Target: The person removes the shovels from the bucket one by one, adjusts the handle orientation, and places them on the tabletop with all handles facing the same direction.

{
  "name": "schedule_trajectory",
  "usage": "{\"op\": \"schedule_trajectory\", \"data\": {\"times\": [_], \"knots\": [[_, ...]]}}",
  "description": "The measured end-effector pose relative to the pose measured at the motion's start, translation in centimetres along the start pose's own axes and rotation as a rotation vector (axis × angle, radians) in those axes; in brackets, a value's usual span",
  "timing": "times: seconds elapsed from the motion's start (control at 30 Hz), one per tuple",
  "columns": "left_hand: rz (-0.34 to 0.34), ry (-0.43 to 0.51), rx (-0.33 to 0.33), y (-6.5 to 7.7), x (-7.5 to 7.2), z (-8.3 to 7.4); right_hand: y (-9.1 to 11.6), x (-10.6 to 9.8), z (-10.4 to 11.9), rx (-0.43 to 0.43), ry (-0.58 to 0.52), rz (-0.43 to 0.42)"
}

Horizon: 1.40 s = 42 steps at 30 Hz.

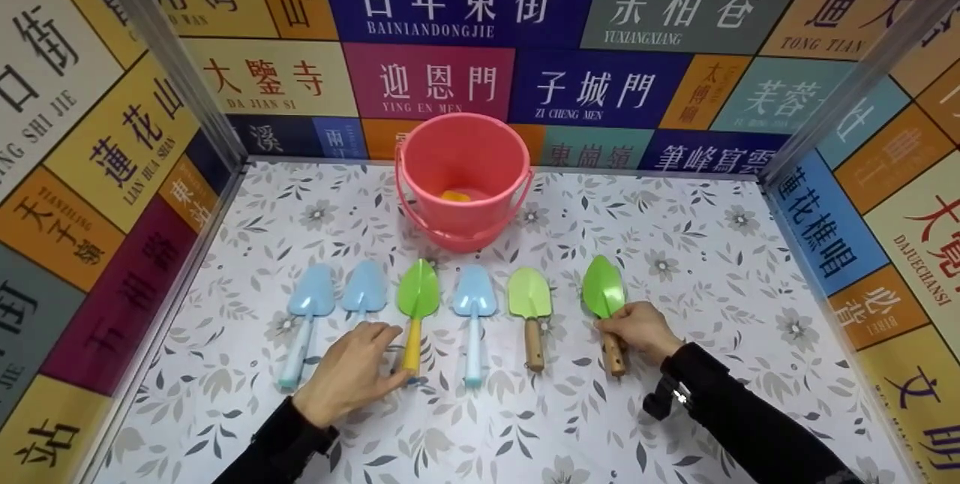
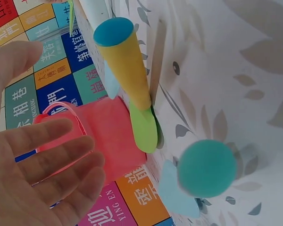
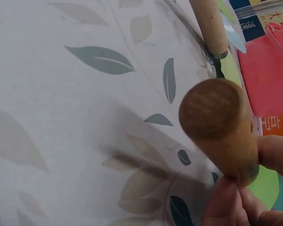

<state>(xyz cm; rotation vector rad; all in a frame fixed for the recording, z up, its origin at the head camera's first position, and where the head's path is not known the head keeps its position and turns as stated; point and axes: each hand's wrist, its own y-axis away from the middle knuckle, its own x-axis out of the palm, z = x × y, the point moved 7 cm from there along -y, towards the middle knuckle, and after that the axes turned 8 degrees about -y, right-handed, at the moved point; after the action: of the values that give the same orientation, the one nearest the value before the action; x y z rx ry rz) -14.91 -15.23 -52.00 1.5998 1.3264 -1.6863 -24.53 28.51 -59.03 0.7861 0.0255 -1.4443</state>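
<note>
My right hand (image 1: 643, 332) pinches the wooden handle of a green leaf-shaped trowel (image 1: 603, 287) at the right end of a row; the handle's round end (image 3: 211, 107) faces the right wrist camera. My left hand (image 1: 354, 373) hovers over the handle of a blue trowel (image 1: 364, 287), second from left, fingers loosely extended and holding nothing. Beside its thumb lies a green trowel with a yellow handle (image 2: 125, 66), apart from the hand in the left wrist view. Another blue trowel (image 1: 310, 292) lies at the far left.
Between the hands lie a third blue trowel (image 1: 475, 292) and a light green trowel (image 1: 529, 293) with a wooden handle. A pink bucket (image 1: 466, 220) stands behind the row, a yellow thing (image 1: 454, 196) inside. Lettered panels (image 1: 427, 82) wall the table's back and sides.
</note>
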Motion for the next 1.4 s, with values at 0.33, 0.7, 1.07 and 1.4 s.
{"op": "schedule_trajectory", "data": {"times": [0.33, 0.7, 1.07, 1.4], "knots": [[0.028, -0.011, -0.032, 0.5, 0.3, 0.3, -0.2, 0.5, -0.7, 0.017, 0.053, 0.011], [0.034, 0.002, -0.050, 0.9, 0.2, 0.8, -0.4, 1.0, -0.4, 0.010, -0.001, 0.055], [0.018, -0.024, -0.048, 0.8, 0.1, 0.8, -0.1, 0.4, 0.0, 0.003, -0.030, 0.090], [-0.013, -0.053, -0.053, 0.0, -0.9, 1.8, 1.7, -4.0, 3.6, -0.176, 0.089, 0.037]]}}
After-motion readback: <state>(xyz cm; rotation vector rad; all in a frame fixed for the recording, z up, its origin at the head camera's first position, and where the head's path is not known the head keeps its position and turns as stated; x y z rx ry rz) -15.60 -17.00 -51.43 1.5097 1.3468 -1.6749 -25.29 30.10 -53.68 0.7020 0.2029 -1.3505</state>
